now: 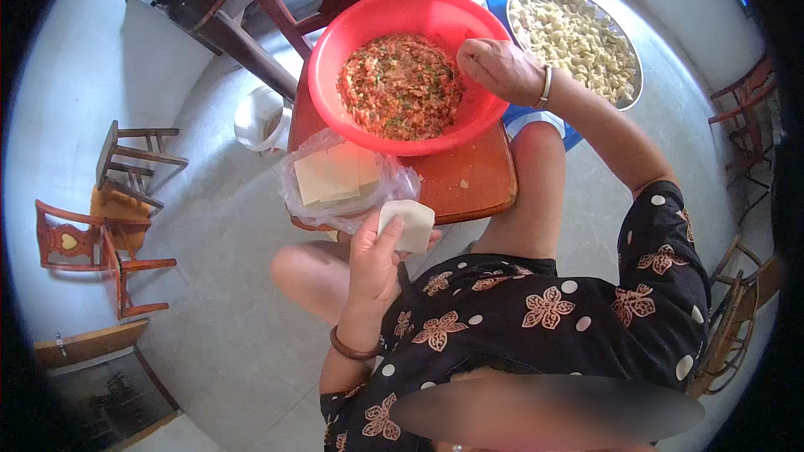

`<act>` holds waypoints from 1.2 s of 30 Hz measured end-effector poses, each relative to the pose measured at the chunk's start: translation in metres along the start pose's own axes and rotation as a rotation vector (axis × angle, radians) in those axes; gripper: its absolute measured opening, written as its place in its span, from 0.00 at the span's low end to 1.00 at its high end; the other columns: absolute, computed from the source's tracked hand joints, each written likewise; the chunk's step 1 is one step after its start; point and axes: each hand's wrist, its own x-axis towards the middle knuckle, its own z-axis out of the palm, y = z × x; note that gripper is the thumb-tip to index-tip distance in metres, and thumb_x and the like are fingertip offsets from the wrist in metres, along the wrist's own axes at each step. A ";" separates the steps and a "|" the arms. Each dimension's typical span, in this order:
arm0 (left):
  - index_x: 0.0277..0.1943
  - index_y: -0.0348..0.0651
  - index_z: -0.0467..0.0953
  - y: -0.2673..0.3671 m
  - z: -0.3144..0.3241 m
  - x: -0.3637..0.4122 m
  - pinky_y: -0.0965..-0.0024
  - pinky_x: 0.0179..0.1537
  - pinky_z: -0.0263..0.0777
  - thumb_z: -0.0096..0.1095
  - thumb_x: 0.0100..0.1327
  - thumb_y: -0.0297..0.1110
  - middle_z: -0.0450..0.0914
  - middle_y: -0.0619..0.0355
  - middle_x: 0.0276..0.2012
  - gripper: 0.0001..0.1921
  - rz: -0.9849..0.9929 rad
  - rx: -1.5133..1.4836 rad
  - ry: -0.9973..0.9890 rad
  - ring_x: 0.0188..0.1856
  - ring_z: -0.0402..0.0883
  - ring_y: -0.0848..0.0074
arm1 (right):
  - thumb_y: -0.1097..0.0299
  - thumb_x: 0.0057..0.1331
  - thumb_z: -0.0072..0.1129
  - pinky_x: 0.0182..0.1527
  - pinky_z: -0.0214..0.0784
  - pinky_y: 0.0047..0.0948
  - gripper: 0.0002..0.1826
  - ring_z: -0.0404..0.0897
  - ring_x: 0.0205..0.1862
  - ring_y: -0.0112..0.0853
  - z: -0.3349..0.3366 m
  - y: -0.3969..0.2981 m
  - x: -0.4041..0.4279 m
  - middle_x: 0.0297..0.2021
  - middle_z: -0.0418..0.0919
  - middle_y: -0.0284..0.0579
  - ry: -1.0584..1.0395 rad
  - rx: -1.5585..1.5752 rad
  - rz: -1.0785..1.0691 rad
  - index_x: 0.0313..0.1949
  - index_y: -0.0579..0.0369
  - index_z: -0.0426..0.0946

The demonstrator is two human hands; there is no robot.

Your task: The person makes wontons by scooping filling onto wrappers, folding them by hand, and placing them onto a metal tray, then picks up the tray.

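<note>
My left hand (377, 248) holds a small stack of pale dough wrappers (407, 226), thumb on top, just below the wooden chair's seat edge. My right hand (496, 69) is curled above the right rim of a red plastic basin (326, 107); whether its fingers hold anything cannot be told. In the basin lies a chopped orange-red filling (402, 85) with green bits. More square wrappers (330, 176) rest in an open clear plastic bag (402, 182) at the left front of the seat. Beyond my right forearm, a round tray (639, 78) holds many folded dumplings (571, 37).
The chair seat (480, 182) bears basin and bag, with small crumbs on it. A blue stool or stand (498, 3) shows beside the tray. A whitish bucket (257, 119) stands on the floor at left. Wooden chairs (125, 226) stand farther left, others (744, 100) at right.
</note>
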 end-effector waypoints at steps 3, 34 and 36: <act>0.54 0.34 0.71 0.000 0.000 0.001 0.57 0.45 0.82 0.51 0.71 0.34 0.81 0.47 0.45 0.14 -0.022 0.001 -0.013 0.43 0.85 0.58 | 0.67 0.70 0.45 0.39 0.71 0.42 0.08 0.77 0.36 0.50 0.006 0.002 0.002 0.29 0.76 0.53 0.037 0.059 -0.002 0.38 0.59 0.69; 0.62 0.28 0.62 0.096 -0.015 0.132 0.50 0.62 0.69 0.41 0.67 0.25 0.72 0.37 0.58 0.21 0.264 -0.155 0.003 0.60 0.73 0.48 | 0.65 0.71 0.46 0.34 0.81 0.34 0.13 0.83 0.29 0.34 0.017 0.037 0.022 0.31 0.81 0.47 0.237 1.231 0.762 0.40 0.62 0.74; 0.62 0.28 0.62 0.098 -0.016 0.141 0.49 0.62 0.69 0.40 0.67 0.26 0.72 0.37 0.58 0.21 0.252 -0.163 0.031 0.59 0.73 0.48 | 0.63 0.73 0.46 0.34 0.79 0.30 0.12 0.82 0.28 0.28 0.014 0.039 0.021 0.31 0.81 0.44 0.243 1.293 0.733 0.42 0.58 0.73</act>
